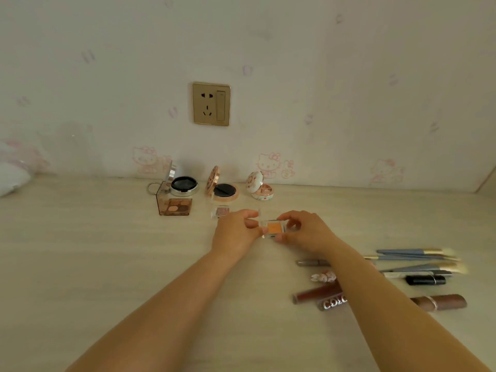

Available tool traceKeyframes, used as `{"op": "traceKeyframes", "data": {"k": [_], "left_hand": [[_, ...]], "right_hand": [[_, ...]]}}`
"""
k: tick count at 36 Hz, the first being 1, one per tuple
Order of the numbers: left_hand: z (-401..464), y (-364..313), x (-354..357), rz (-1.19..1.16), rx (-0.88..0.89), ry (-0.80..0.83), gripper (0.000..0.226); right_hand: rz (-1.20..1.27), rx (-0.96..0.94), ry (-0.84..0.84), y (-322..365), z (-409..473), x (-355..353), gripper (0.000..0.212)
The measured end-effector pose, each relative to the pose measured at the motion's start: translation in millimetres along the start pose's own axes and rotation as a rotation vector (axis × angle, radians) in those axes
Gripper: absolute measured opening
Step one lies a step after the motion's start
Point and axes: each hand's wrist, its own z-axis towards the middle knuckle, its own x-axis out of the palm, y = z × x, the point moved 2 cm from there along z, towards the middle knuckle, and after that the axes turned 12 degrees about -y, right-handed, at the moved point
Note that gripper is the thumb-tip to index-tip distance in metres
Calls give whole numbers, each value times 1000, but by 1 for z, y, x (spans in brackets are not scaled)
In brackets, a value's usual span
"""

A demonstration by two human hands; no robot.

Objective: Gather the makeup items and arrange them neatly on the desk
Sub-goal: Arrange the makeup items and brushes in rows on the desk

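Both the left hand (pixel 236 232) and right hand (pixel 303 232) pinch a small orange eyeshadow case (pixel 274 227) mid-desk (pixel 107 251), near the open compacts (pixel 185 183).

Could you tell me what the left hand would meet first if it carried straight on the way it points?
Probably the small clear pinkish eyeshadow case just beyond the left hand, though depth is unclear.

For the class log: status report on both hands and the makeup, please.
Left hand and right hand both pinch the orange eyeshadow case. Three open compacts lined by the wall. Brushes and lip tubes still ungathered, right.
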Motion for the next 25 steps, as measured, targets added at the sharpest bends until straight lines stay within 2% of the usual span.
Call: {"op": "traceKeyframes", "data": {"k": [6, 25], "left_hand": [[-3, 6, 7, 62, 14, -40, 42], [25, 6, 18, 204, -27, -159, 29]], "right_hand": [[-111, -37, 34, -6, 8, 7, 47], [-48, 47, 77, -11, 53, 22, 43]]}}
